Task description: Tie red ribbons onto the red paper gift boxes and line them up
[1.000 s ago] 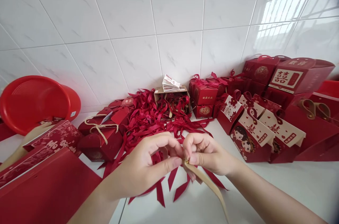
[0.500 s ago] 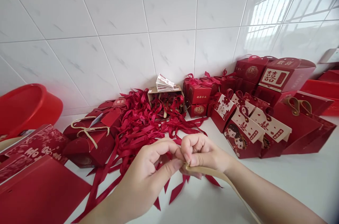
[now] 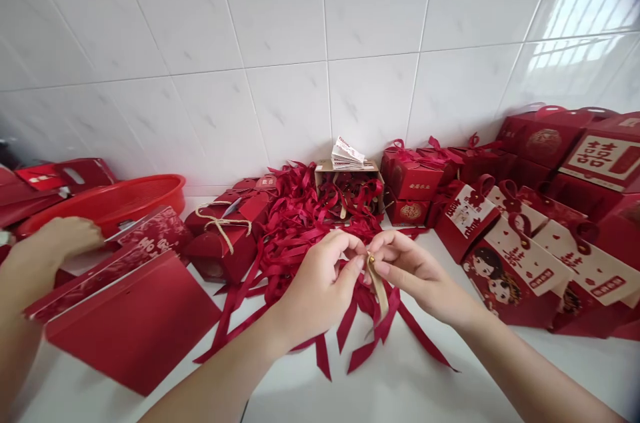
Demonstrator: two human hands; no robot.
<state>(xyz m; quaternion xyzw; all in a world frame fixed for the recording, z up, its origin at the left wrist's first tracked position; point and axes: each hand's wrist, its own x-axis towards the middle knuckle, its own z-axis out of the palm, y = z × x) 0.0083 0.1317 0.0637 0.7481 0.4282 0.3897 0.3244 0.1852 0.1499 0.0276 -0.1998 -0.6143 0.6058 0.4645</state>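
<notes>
A narrow beige strap (image 3: 380,300) with a small gold-coloured stud near its top hangs between my hands, above the ribbons. My left hand (image 3: 317,286) is closed in a pinch at the strap's upper end. On the other side, my right hand (image 3: 425,280) has its thumb and fingertips closed at the stud. The fingers partly hide the strap's end. Beneath and behind both hands lies a heap of dark red ribbons (image 3: 287,223), with loose tails spread over the white table (image 3: 400,383).
Another person's hand (image 3: 65,243) is at the left, by a red basin (image 3: 150,193) and red bags (image 3: 135,323). A rope-tied red box (image 3: 225,253) sits nearby. Behind the ribbons stands an open cardboard box (image 3: 350,173) with cards on top. Red-and-white gift bags (image 3: 520,263) line the right.
The view has turned left, bringing another person's hand in. The strap, earlier trailing over my right forearm, now hangs down between my hands with its stud showing.
</notes>
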